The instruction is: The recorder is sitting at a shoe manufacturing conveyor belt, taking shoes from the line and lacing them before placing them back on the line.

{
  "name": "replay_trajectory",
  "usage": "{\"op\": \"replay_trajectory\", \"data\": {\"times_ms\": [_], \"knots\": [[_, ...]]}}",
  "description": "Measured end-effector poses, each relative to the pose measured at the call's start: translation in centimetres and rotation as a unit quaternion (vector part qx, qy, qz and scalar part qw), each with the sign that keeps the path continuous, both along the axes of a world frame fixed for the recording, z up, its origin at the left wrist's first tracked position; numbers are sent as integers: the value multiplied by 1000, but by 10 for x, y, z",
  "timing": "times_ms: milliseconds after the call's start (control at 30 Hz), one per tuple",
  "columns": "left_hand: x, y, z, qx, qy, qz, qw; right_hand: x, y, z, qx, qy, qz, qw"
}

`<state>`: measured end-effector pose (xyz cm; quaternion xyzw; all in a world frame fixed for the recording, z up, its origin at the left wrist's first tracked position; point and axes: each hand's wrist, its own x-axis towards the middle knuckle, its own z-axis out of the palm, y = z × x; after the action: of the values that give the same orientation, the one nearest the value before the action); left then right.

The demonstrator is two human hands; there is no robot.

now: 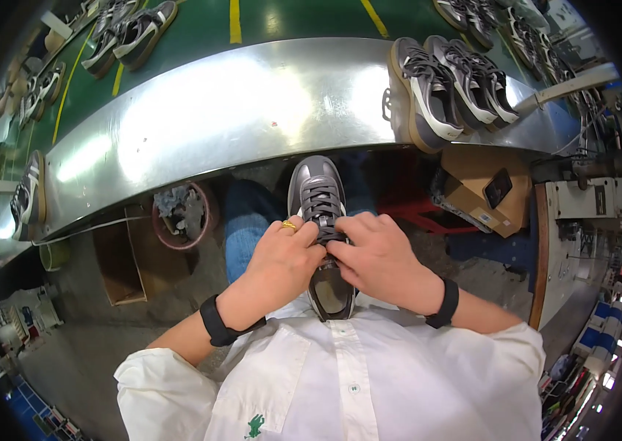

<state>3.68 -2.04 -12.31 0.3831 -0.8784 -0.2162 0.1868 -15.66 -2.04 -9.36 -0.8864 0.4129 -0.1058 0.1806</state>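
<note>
A grey sneaker [316, 175] with dark laces rests on my lap, its toe pointing away from me and its heel against my shirt. My left hand [286, 252] has its fingers curled in at the left side of the lacing. From the other side my right hand [376, 252] pinches at the upper laces [323, 207], near the tongue. The fingertips of both hands almost meet over the shoe's throat. Exactly which strand each one grips is hidden under the fingers.
A shiny metal ledge [252, 110] runs in front of me, with several sneakers [436, 95] at its right end. Beyond it lies a green conveyor belt [201, 22] carrying more shoes. Below stand a pink bin [206, 213] with scraps and a cardboard box [473, 173].
</note>
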Motion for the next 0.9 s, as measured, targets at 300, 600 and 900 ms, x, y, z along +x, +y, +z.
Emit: {"op": "replay_trajectory", "data": {"times_ms": [300, 600, 900], "knots": [[48, 14, 62, 180, 339, 45, 922, -7, -5, 39, 389, -252, -138, 875], [29, -31, 163, -12, 408, -160, 899, 15, -19, 124, 217, -371, 152, 890], [3, 25, 84, 386, 284, -7, 878, 6, -47, 81, 91, -362, -160, 914]]}}
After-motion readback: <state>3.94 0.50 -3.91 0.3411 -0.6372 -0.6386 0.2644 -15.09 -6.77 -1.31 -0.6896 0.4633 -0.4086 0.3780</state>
